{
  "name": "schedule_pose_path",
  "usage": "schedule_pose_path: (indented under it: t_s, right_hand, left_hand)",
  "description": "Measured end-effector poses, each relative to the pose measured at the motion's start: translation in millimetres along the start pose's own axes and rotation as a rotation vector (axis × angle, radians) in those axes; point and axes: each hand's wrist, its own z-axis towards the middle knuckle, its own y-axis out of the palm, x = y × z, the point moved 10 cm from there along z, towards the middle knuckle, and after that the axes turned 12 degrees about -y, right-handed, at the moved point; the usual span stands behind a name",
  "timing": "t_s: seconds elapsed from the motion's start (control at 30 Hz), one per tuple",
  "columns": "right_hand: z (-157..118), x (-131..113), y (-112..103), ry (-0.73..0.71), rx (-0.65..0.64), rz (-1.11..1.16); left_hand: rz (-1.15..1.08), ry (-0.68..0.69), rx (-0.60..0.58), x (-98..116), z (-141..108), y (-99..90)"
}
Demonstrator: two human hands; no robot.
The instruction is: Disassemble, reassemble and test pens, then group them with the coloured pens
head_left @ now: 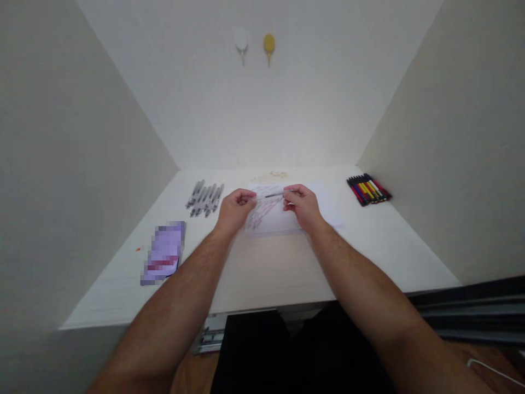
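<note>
A thin pen [271,195] with a dark middle section is held level between my hands, above white paper [318,214]. My left hand [235,209] pinches its left end with thumb and fingers. At the other end, my right hand [304,204] has its fingers closed round the pen. Grey and reddish scribbles cover the left part of the paper beneath. Blur and the fingertips hide the pen's exact ends, so I cannot tell whether it is in one piece.
Several clear pens [205,198] lie to the left on the white table [279,268]. A pixelated purple object [165,249] is nearer, beside my left forearm. Several coloured pens with dark ends [368,189] lie in a row by the right wall. Two hooks are on the back wall.
</note>
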Motion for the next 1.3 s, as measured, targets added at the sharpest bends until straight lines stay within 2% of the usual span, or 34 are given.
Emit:
schedule_pose_path:
  t_s: [0.13, 0.3, 0.4, 0.57, 0.73, 0.9, 1.1, 1.3]
  right_hand:
    - [1.2, 2.9, 0.6, 0.010, -0.051, -0.176]
    - [-0.7, 1.8, 9.1, -0.035, -0.165, -0.344]
    - [-0.3, 1.7, 9.4, -0.034, -0.161, -0.295]
    - [6.8, 4.3, 1.9, -0.001, -0.078, -0.062]
    - [9.5, 6.9, -0.4, 0.035, -0.013, 0.147]
    - [2.0, 14.1, 12.0, 0.102, -0.080, 0.098]
    - [-2.6, 18.5, 18.8, 0.100, -0.142, 0.005]
    - [-6.1, 19.8, 29.3, 0.037, -0.267, -0.092]
  left_hand:
    - [-0.308, -0.122, 0.018, -8.0, 4.1, -8.0]
    - [-0.388, -0.148, 0.066, -9.5, 7.0, -16.9]
    - [-0.389, -0.156, 0.067, -10.5, 7.0, -17.3]
    - [-0.365, -0.159, 0.038, -10.3, 7.5, -13.2]
    - [-0.225, -0.183, -0.096, -11.7, 5.3, 4.6]
    - [0.024, -0.118, -0.230, -10.9, -6.5, 30.4]
    - [0.299, 0.068, -0.157, 4.9, -18.5, 37.8]
    - [0.395, 0.113, -0.116, 6.7, -18.4, 35.2]
